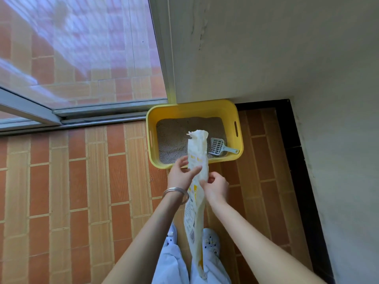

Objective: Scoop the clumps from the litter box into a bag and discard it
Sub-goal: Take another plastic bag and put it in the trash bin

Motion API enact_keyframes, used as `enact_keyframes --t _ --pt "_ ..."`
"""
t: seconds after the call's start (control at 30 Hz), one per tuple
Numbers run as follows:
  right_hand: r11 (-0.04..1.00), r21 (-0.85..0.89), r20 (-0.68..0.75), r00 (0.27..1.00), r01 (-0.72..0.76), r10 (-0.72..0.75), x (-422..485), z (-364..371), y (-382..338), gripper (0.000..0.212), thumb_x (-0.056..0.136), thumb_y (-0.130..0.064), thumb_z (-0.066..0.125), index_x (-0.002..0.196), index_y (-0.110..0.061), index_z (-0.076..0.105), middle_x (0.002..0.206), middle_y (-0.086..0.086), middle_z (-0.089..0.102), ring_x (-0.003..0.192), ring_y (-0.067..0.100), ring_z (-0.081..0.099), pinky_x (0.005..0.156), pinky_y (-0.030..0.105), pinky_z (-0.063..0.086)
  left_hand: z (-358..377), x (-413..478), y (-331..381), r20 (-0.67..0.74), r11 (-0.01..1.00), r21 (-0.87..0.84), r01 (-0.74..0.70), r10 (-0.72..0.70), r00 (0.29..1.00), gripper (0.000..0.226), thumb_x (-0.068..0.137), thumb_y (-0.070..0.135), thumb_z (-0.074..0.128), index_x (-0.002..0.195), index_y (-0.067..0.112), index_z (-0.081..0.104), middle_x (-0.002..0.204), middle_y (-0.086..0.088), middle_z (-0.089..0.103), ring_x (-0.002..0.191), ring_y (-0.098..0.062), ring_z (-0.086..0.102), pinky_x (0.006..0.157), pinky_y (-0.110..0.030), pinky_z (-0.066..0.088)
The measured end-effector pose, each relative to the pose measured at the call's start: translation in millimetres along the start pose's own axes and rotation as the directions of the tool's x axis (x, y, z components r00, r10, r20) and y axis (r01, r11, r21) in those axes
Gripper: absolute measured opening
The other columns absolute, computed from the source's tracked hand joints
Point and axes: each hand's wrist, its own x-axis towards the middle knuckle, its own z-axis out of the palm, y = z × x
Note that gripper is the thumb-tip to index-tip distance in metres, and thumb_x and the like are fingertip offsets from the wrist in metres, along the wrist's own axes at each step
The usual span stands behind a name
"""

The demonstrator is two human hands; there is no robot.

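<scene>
Left hand: the left hand (181, 173) is loosely spread, fingers nearly straight and laid across the front of the long white-and-yellow printed plastic bag (198, 152), thumb raised beside its left edge.
Right hand: the right hand (216, 186) has its fingers curled, pinching the bag's right edge just below the left fingers.
Bag: flattened and narrow, top end up over the box, lower end hanging between the person's feet.
Litter box: the yellow rectangular plastic litter box (192, 108) sits on the orange-and-tan tiled floor (82, 181) against the wall, with grey granular litter (174, 138) inside.
Scoop: the grey slotted plastic scoop (218, 147) lies in the box's near right corner, handle towards the right wall.
Wrist: silver bangles (175, 192) circle the left wrist.
</scene>
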Motion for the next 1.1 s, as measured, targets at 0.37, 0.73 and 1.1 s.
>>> enact_keyframes --t 0.37,0.73,1.1 --pt "0.991 -0.013 0.017 0.991 0.131 -0.131 -21.8 8.2 11.2 0.013 0.078 -0.008 0.064 0.086 -0.018 0.064 0.086 -0.003 0.067 0.082 0.017 0.061 0.069 0.026 0.047 3.3 31.9 53.1 -0.257 0.975 0.217 0.047 0.01 0.966 0.013 0.077 0.018 0.067 0.089 0.023 0.069 0.09 0.0 0.07 0.089 -0.021 0.064 0.076 -0.029 0.049" --pt "0.882 0.457 0.228 0.974 -0.113 0.006 15.3 -16.8 -56.1 0.028 0.094 -0.02 0.048 0.111 0.001 0.057 0.114 0.024 0.061 0.095 0.034 0.06 0.092 0.048 0.046 4.6 -7.9 4.5 -0.227 0.984 0.176 0.014 0.026 0.974 0.01 0.074 0.016 0.07 0.083 0.02 0.067 0.08 -0.001 0.069 0.081 -0.022 0.065 0.075 -0.03 0.049" --pt "0.955 0.28 0.153 0.987 -0.096 0.055 25.7 -19.1 -63.8 0.032 0.079 0.007 0.057 0.109 -0.004 0.061 0.096 0.008 0.061 0.086 0.017 0.055 0.072 0.026 0.045 -13.7 -7.4 1.8 0.273 0.994 0.077 0.075 -0.093 0.957 0.028 0.061 0.012 0.081 0.08 0.023 0.063 0.075 0.007 0.062 0.072 -0.012 0.057 0.067 -0.026 0.047"
